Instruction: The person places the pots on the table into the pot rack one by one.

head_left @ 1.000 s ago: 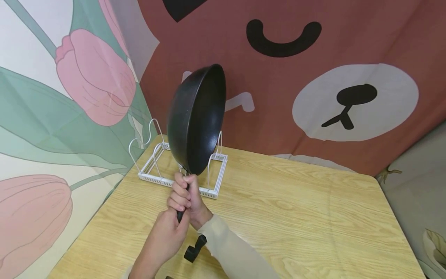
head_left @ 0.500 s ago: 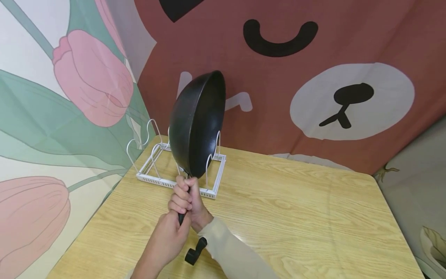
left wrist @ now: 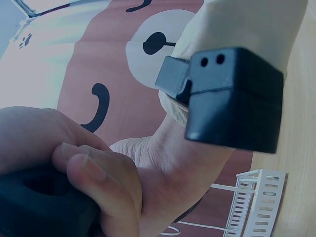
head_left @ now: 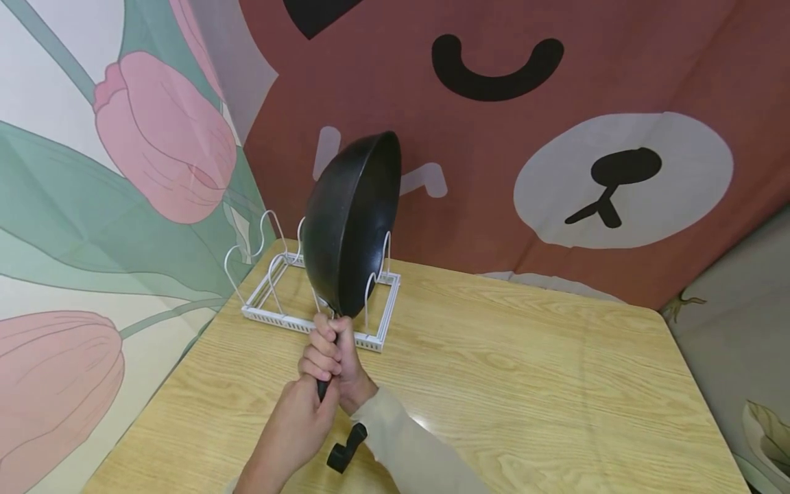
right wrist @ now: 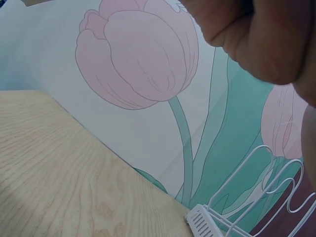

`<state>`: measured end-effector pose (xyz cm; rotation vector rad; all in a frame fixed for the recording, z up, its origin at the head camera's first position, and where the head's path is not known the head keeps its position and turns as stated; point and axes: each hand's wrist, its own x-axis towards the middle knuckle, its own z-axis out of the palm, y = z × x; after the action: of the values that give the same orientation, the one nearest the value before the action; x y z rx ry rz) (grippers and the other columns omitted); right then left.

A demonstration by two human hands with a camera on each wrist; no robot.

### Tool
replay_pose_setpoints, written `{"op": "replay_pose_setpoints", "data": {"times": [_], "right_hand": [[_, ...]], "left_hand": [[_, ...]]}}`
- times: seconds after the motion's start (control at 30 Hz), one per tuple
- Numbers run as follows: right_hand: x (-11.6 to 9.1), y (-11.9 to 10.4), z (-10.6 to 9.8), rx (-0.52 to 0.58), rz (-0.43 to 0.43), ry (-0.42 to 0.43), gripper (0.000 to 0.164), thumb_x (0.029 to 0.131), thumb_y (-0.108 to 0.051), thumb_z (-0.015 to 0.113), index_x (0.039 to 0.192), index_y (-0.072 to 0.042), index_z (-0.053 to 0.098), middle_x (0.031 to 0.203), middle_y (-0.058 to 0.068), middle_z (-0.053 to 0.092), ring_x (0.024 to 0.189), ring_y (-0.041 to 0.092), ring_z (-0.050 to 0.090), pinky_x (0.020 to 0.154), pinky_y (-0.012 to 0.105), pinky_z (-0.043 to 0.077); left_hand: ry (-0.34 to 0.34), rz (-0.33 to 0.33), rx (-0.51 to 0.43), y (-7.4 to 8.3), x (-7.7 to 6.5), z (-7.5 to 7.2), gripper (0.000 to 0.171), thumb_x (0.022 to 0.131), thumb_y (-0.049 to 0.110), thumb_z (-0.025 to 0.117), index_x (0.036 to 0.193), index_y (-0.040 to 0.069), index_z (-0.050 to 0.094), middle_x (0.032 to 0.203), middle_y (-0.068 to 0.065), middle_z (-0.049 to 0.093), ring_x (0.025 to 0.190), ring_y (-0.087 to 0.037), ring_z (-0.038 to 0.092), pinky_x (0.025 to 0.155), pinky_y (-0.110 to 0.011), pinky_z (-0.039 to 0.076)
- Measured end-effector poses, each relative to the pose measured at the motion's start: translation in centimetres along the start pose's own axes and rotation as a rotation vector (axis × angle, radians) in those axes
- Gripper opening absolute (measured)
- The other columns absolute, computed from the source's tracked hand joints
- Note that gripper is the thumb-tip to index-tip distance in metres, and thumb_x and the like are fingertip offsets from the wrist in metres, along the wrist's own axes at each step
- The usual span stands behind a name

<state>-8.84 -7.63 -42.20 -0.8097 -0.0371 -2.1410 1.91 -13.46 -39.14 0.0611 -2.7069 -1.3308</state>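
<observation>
A black wok (head_left: 327, 226) stands on edge, its hollow turned right, within the white wire rack (head_left: 265, 316). Thin wire loops of the rack pass in front of its right side. My right hand (head_left: 330, 357) grips the black handle (head_left: 322, 391) close to the pan, fingers curled round it. Just below, my left hand (head_left: 296, 422) holds the lower end of the handle. Most of the handle is hidden by both hands. In the left wrist view the dark handle end (left wrist: 44, 202) shows beside curled fingers (left wrist: 111, 185). Whether the wok rests on the rack's base cannot be seen.
The rack stands at the back left of the wooden table (head_left: 524, 384), near the flowered cloth (head_left: 166, 137) and the brown bear cloth (head_left: 469, 206). A black wrist device (head_left: 348, 447) hangs by the right sleeve. More wire loops (head_left: 271, 233) rise at the rack's left.
The wok has come down a little and slightly right into the rack, its top edge now lower. Both hands keep their hold on the handle and have moved down slightly with it.
</observation>
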Motion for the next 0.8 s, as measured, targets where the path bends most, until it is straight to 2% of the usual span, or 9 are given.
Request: {"op": "replay_pose_setpoints", "data": {"times": [0.37,0.57,0.8], "right_hand": [[-0.6,0.3,-0.4,0.015,-0.002,-0.034,0.032,0.097,-0.025,0.053,0.073,-0.02,0.032,0.051,-0.01,0.025,0.039,-0.001,0.028,0.044,0.012,0.036],[-0.8,0.4,-0.5,0.03,-0.004,-0.012,0.032,0.097,-0.025,0.053,0.073,-0.019,0.032,0.051,-0.011,0.026,0.039,-0.001,0.029,0.044,0.011,0.036],[-1.3,0.7,-0.8,0.043,-0.006,0.003,0.032,0.097,-0.025,0.053,0.073,-0.019,0.032,0.051,-0.011,0.025,0.038,-0.001,0.027,0.044,0.01,0.036]], "left_hand": [[-0.008,-0.025,-0.002,-0.3,-0.4,0.3,0.046,0.103,0.008,0.056,0.061,0.016,0.04,0.047,0.014,0.034,0.036,0.002,0.027,0.034,-0.016,0.019],[-0.012,-0.024,0.008,-0.4,-0.5,0.5,0.045,0.102,0.006,0.056,0.062,0.016,0.039,0.048,0.014,0.033,0.037,0.002,0.027,0.034,-0.016,0.019],[-0.017,-0.038,-0.023,-0.7,-0.7,0.7,0.044,0.102,0.006,0.056,0.062,0.016,0.04,0.048,0.012,0.034,0.037,0.002,0.027,0.034,-0.015,0.019]]}}
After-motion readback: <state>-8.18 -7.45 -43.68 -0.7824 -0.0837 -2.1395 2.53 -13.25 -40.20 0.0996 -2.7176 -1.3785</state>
